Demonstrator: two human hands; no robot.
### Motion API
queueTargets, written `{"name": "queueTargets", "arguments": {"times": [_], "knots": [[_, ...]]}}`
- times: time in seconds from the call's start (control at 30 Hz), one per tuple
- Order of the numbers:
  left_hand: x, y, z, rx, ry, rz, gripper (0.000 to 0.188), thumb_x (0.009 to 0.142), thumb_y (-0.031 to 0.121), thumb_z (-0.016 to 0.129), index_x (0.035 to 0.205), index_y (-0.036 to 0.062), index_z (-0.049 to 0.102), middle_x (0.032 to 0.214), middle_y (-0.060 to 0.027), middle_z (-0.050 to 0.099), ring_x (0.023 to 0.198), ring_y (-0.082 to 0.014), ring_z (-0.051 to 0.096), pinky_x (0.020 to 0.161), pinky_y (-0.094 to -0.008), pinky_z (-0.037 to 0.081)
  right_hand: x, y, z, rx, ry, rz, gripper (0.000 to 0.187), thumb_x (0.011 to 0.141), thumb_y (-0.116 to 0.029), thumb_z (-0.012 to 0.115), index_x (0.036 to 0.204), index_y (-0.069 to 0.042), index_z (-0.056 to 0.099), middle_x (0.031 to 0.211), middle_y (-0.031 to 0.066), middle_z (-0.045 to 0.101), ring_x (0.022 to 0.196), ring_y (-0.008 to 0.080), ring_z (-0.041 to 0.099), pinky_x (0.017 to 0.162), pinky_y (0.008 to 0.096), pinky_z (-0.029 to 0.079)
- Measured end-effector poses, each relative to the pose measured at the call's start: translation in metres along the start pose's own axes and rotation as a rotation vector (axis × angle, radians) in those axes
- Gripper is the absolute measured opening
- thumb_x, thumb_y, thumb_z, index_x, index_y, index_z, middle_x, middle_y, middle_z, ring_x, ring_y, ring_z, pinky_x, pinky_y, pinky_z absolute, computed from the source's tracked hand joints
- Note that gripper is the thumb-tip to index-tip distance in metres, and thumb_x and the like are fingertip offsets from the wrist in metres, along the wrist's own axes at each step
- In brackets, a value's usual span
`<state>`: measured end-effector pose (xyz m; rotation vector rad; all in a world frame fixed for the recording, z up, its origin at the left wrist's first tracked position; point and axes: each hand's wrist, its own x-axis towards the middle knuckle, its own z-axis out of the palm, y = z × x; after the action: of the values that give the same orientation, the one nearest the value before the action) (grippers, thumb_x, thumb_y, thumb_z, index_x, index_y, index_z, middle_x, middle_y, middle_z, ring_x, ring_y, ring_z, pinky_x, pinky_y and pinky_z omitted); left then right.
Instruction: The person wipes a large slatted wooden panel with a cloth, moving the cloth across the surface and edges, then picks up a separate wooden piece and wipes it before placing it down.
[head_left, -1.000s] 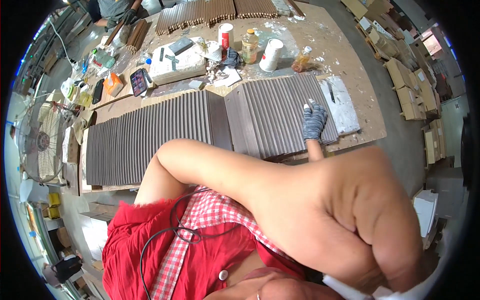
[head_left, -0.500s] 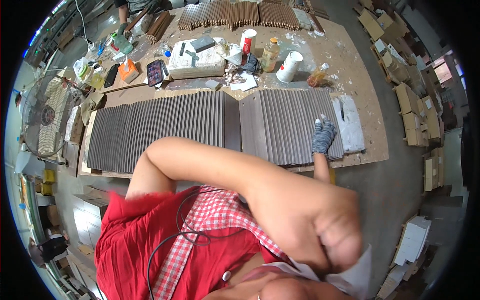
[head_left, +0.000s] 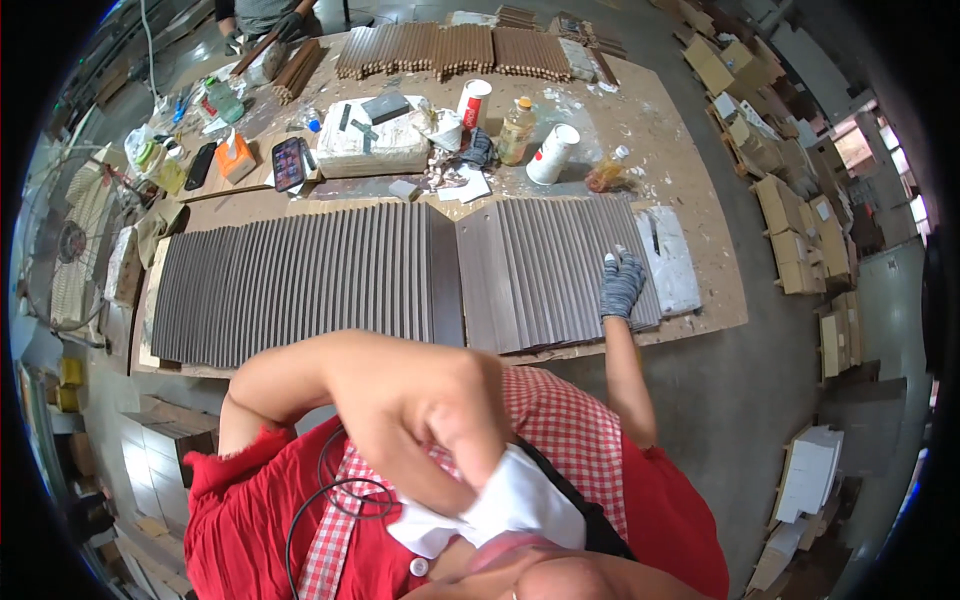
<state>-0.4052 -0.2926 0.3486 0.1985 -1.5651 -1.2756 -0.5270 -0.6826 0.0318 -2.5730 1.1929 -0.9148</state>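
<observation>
My bare left hand is raised close to my chest, its fingers bent and closed on a white cloth; the exact kind of cloth cannot be made out. My right hand, in a grey knitted glove with bare fingertips, lies with fingers extended on the right-hand set of grey-brown grooved strips. A longer row of similar strips lies to the left, next to a flat plain board. A white wrapped pad sits just right of my gloved hand.
Beyond the strips stand a white wrapped block, white cups, bottles and a phone. Brown sticks are stacked at the far edge. A fan stands left; cartons line the right. Another person is at the far left.
My left hand has swung left and now grips the white cloth in front of my chest. My right hand stays on the strips. The whole view has shifted slightly.
</observation>
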Motion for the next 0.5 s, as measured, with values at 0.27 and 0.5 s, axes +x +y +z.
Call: {"name": "queueTargets", "arguments": {"times": [0.27,0.5], "knots": [[-0.088,-0.029,-0.038,-0.08,0.989,-0.253,0.025,0.082,-0.009,0.065,0.107,-0.0087,0.069,0.097,-0.0153,0.074,0.083,-0.0164,0.072,0.072,-0.0252,0.057,0.002,-0.001,0.0,0.002,-0.007,0.034,0.036,0.091,-0.031,0.063,0.119,-0.008,0.067,0.117,0.0163,0.064,0.113,0.0345,0.056,0.103,0.046,0.038],[-0.109,-0.056,-0.032,-0.143,1.003,-0.176,0.021,0.092,0.001,0.062,0.109,-0.0085,0.067,0.101,-0.0154,0.073,0.091,-0.0172,0.071,0.083,-0.0288,0.057,0.001,0.003,0.003,0.04,-0.015,0.041,0.036,0.092,-0.034,0.062,0.119,-0.01,0.067,0.118,0.0166,0.063,0.115,0.0347,0.055,0.104,0.0462,0.037]]}}
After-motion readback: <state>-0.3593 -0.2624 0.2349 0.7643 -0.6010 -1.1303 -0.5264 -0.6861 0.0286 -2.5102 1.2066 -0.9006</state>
